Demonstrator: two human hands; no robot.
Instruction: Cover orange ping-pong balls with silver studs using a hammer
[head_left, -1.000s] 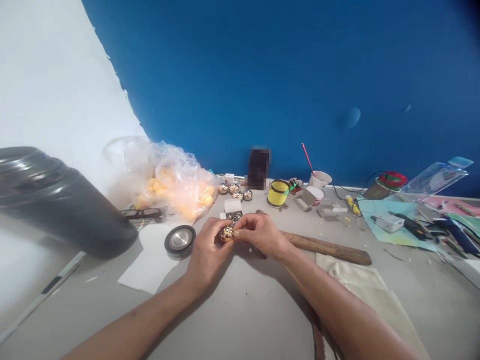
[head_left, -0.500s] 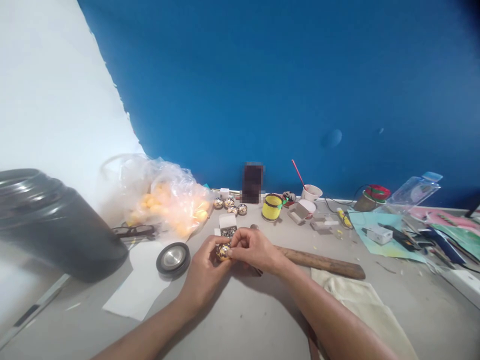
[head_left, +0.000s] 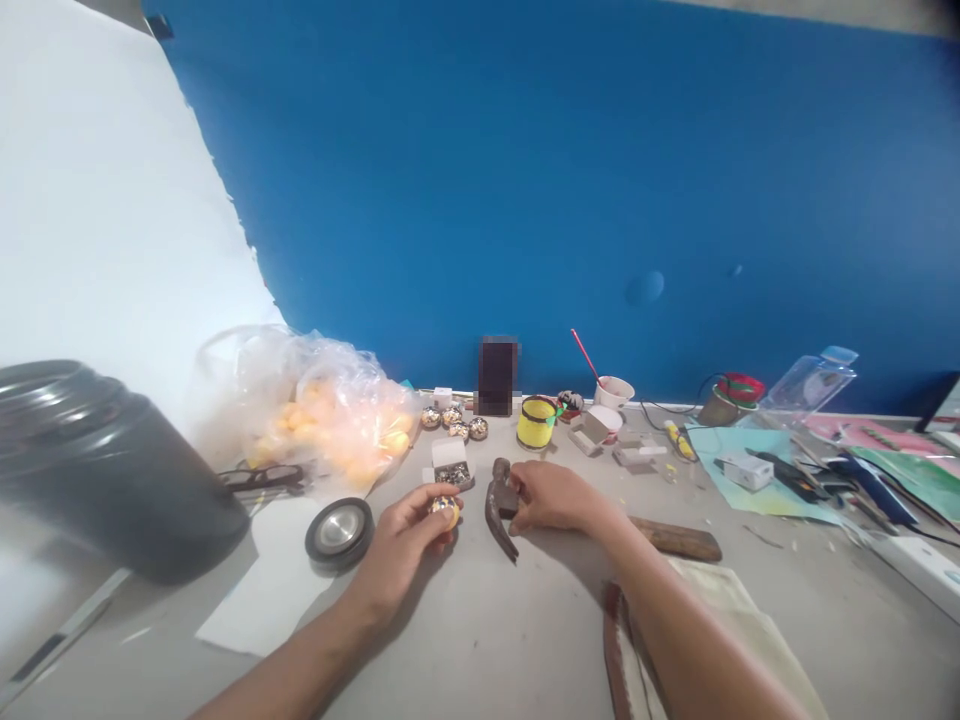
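Between the thumb and fingers of my left hand [head_left: 401, 550] is a small yellow ball [head_left: 445, 512] studded with shiny metal heads. My right hand [head_left: 551, 497] is closed around the neck of a claw hammer [head_left: 501, 508], just behind its head. The hammer lies on the table; its wooden handle [head_left: 679, 540] comes out beyond my wrist. Just past my left fingertips stands an open small white box [head_left: 451, 465] of little metal tacks. Several finished-looking studded balls [head_left: 459, 428] sit in a cluster farther back.
At left are a large dark flask [head_left: 112, 470], its round lid [head_left: 340, 533] and a plastic bag of yellow balls [head_left: 322, 400]. A yellow cup [head_left: 535, 424], a white cup with a red stick [head_left: 616, 392] and small boxes stand behind. Cream cloth [head_left: 735, 620] lies at right.
My right hand has left the studded ball and moved right, down onto the hammer neck. My left hand still holds the ball. The camera view has tilted slightly.
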